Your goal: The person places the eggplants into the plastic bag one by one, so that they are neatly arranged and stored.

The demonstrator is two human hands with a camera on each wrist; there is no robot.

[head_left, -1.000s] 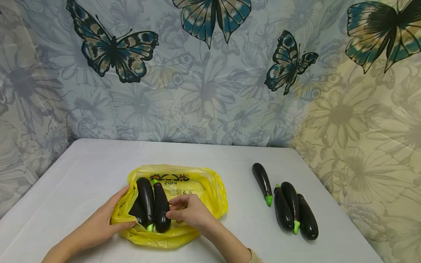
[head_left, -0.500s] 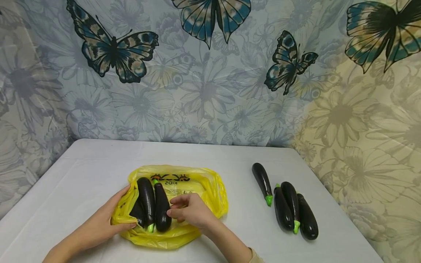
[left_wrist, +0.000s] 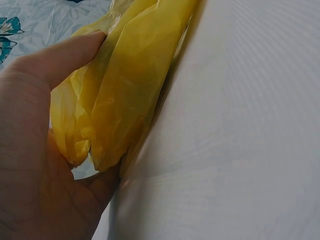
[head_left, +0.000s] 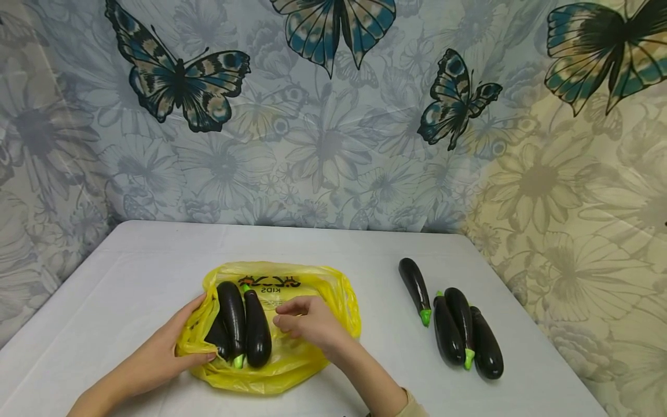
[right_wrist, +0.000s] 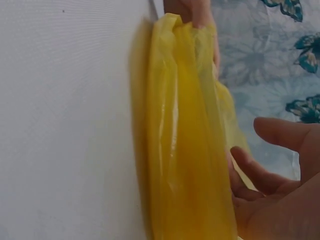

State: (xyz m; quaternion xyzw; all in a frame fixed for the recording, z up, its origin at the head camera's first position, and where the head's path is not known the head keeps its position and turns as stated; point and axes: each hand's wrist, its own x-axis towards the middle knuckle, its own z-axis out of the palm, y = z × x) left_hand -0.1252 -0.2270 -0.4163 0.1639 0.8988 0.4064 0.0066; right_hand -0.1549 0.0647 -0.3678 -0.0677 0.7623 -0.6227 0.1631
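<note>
Eggplants [head_left: 257, 330] lie in two places: some inside a yellow bag [head_left: 307, 356], and four on the white desk [head_left: 156, 260] to its right. Two in the bag show whole, side by side, the left one with its green stem toward the person, the right one with its stem toward the far side. More dark skin shows at their left, partly hidden by the bag's edge and the neighbouring eggplant. The bag lies with its mouth spread wide, and dark print [head_left: 271, 282] shows on its far inner wall.

The left hand [head_left: 164, 350] grips the bag's left edge, thumb over the rim and fingers on the outer side, with the plastic bunched between them, as the left wrist view also shows. The right hand [head_left: 312, 324] is over the right half of the bag, near the rightmost eggplant there but apart from it; its fingers are loosely bent, the thumb stands away from them, and they hold nothing. A beige sleeve [head_left: 411, 406] covers part of that forearm.

Of the four on the desk, three lie close together and one lies just beyond them, angled. Behind the desk hangs a floral backdrop [head_left: 323, 168] with large butterflies [head_left: 179, 84].
</note>
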